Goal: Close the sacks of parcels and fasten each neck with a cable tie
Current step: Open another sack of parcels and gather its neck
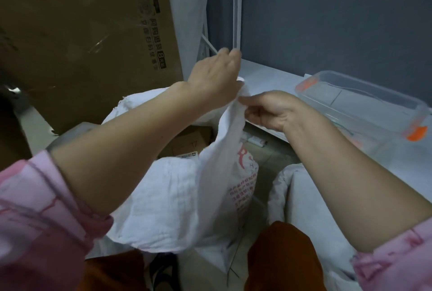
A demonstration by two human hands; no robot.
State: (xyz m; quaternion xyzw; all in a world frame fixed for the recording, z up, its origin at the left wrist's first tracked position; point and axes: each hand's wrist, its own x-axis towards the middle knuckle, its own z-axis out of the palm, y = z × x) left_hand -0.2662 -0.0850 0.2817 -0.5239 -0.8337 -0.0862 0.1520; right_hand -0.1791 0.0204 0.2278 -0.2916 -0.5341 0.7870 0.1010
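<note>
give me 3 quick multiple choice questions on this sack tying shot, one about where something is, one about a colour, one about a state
1. Where is the clear plastic box?
A. on the white shelf to the person's right
B. inside the sack
C. on top of the cardboard box

2. What colour are the clips on that box?
A. blue
B. orange
C. black

3. What is the state of the white sack's neck?
A. lying flat open
B. bunched up between both hands
C. cut off

Answers:
1 A, it sits on the white shelf at right.
2 B, an orange clip shows at each end.
3 B, the left hand and right hand hold the gathered cloth.
</note>
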